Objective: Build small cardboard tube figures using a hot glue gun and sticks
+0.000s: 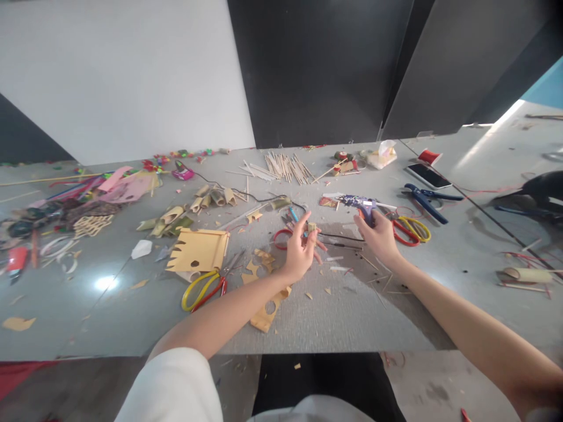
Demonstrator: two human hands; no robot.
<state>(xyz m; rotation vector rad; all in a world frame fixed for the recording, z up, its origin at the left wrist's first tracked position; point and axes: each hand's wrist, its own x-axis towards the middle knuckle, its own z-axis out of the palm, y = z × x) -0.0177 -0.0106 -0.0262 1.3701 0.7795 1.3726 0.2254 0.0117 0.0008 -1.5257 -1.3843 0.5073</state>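
Observation:
My left hand (299, 253) pinches a small pale tan block (312, 227), perhaps bamboo or wood, between thumb and fingers. My right hand (382, 237) is wrapped round the handle of a purple glue gun (363, 204), whose nozzle points left. A black cable (343, 237) runs across the table between the two hands. Partly behind my left hand lie red-handled scissors (281, 237). Right beside my right hand is a pair of scissors with red and yellow handles (414, 230).
Yellow-and-red scissors (202, 292), a notched tan sheet (199, 249) and cut scraps (266, 316) lie left. Bamboo pieces (171, 217) and thin sticks (288, 167) are farther back. Blue-handled pliers (426, 202), a phone (428, 175) and red thread (428, 156) lie right. Dark panels (316, 70) stand behind.

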